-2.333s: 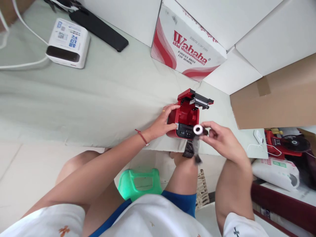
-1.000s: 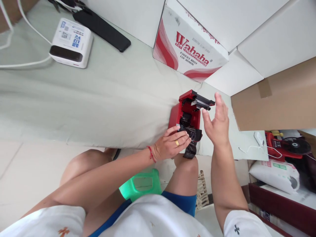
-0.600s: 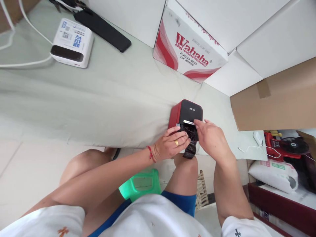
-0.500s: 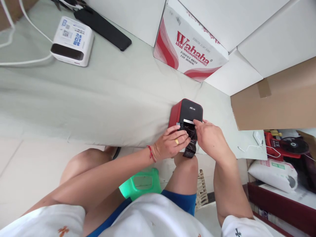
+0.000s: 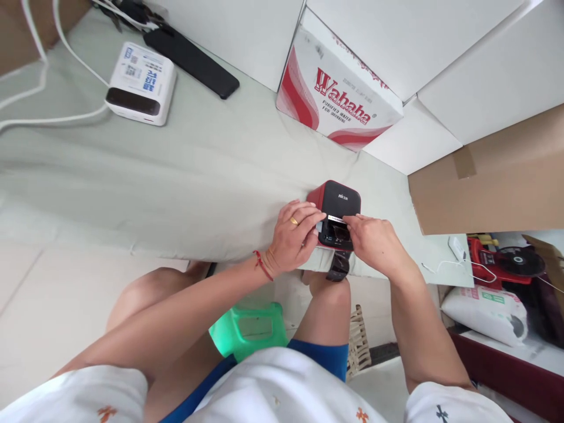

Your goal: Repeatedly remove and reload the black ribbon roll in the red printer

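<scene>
A small boxy machine (image 5: 342, 202) with red sides and a black top, resembling a label printer, sits near the front edge of the cloth-covered surface. A dark, shiny strip (image 5: 338, 266) hangs from its front opening towards my knee. My left hand (image 5: 296, 235) holds the left side of the machine, its fingertips at the front edge of the black lid by a white label strip (image 5: 335, 220). At the right side, my right hand (image 5: 373, 239) grips the lid's edge with thumb and fingers. Parts of the opening lie hidden behind my fingers.
A Wahaha water carton (image 5: 339, 88) leans against white boxes at the back. A white device (image 5: 141, 82) with cables and a long black object (image 5: 191, 56) lie at the upper left. A brown carton (image 5: 489, 176) stands right, a green stool (image 5: 251, 332) below.
My left hand has moved up and left, off the dark strip and onto the machine's left side, uncovering more of its front. My right hand stays at the right edge.
</scene>
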Demonstrator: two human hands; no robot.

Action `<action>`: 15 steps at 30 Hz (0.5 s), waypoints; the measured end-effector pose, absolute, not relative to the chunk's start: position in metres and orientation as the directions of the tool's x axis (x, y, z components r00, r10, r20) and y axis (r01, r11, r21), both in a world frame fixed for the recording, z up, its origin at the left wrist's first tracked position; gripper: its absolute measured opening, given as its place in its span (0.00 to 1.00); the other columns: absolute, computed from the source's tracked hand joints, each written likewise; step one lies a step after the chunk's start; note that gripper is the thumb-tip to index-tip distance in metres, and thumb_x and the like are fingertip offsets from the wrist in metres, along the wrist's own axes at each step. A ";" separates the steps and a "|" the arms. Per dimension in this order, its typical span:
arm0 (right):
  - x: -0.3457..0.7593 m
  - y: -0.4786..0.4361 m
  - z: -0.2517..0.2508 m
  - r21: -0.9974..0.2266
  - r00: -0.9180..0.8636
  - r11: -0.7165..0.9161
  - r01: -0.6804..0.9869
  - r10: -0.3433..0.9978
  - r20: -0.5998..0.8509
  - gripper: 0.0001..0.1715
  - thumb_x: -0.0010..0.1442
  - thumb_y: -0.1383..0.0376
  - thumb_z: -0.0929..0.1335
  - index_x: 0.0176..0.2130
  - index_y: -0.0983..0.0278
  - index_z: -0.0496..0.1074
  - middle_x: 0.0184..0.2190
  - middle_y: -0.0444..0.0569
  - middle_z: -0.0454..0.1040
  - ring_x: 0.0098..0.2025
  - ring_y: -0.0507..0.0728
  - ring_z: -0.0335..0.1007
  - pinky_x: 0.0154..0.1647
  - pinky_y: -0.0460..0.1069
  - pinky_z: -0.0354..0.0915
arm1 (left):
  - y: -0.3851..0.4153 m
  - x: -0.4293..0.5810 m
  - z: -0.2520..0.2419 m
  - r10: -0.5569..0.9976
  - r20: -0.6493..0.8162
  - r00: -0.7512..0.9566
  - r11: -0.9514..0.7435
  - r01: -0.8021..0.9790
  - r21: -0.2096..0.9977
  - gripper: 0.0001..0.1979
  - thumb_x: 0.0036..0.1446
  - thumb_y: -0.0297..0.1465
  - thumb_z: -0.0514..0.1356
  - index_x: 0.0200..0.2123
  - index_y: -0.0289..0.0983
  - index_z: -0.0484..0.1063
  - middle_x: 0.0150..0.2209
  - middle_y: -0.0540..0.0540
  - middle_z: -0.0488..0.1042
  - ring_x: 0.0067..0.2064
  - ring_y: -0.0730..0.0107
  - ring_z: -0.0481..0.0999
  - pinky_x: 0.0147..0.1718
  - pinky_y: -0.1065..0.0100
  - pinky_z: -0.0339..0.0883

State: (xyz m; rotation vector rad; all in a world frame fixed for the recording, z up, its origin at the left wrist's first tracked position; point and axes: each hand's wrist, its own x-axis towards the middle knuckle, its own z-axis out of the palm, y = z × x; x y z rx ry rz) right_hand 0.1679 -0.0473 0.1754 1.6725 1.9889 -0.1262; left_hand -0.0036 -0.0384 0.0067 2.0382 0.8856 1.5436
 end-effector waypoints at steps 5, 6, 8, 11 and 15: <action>0.178 -0.049 0.174 0.216 -0.089 0.196 0.956 0.903 -0.421 0.27 0.77 0.69 0.57 0.65 0.65 0.76 0.56 0.58 0.84 0.58 0.65 0.83 0.51 0.53 0.73 | -0.015 -0.013 0.004 0.616 0.647 0.449 -0.768 0.163 0.619 0.32 0.71 0.21 0.49 0.74 0.48 0.65 0.65 0.45 0.81 0.72 0.60 0.73 0.79 0.41 0.45; 0.179 -0.050 0.174 0.202 -0.094 0.192 0.960 0.905 -0.414 0.27 0.77 0.69 0.57 0.65 0.65 0.76 0.56 0.58 0.84 0.58 0.65 0.83 0.52 0.53 0.73 | -0.012 -0.013 0.004 0.621 0.634 0.461 -0.760 0.158 0.631 0.36 0.70 0.19 0.48 0.76 0.48 0.60 0.63 0.45 0.82 0.71 0.61 0.75 0.79 0.40 0.43; 0.181 -0.050 0.172 0.168 -0.107 0.187 0.968 0.911 -0.399 0.27 0.77 0.69 0.58 0.64 0.65 0.77 0.55 0.58 0.84 0.58 0.65 0.83 0.53 0.54 0.75 | -0.009 -0.012 0.005 0.641 0.611 0.465 -0.739 0.159 0.655 0.41 0.67 0.16 0.47 0.79 0.47 0.53 0.59 0.46 0.85 0.69 0.62 0.77 0.79 0.39 0.41; 0.185 -0.052 0.169 0.111 -0.123 0.173 0.979 0.925 -0.359 0.27 0.76 0.69 0.59 0.63 0.66 0.78 0.55 0.59 0.84 0.59 0.66 0.83 0.54 0.56 0.76 | -0.008 -0.010 0.007 0.652 0.592 0.474 -0.733 0.192 0.653 0.42 0.64 0.15 0.48 0.79 0.46 0.54 0.56 0.47 0.87 0.67 0.62 0.78 0.78 0.39 0.42; 0.198 -0.061 0.159 0.016 -0.124 0.132 0.991 0.959 -0.256 0.26 0.76 0.66 0.59 0.64 0.63 0.78 0.55 0.55 0.85 0.58 0.65 0.84 0.54 0.57 0.78 | -0.004 -0.006 0.006 0.682 0.571 0.457 -0.694 0.159 0.702 0.39 0.63 0.18 0.51 0.75 0.46 0.62 0.55 0.47 0.87 0.66 0.59 0.78 0.77 0.40 0.49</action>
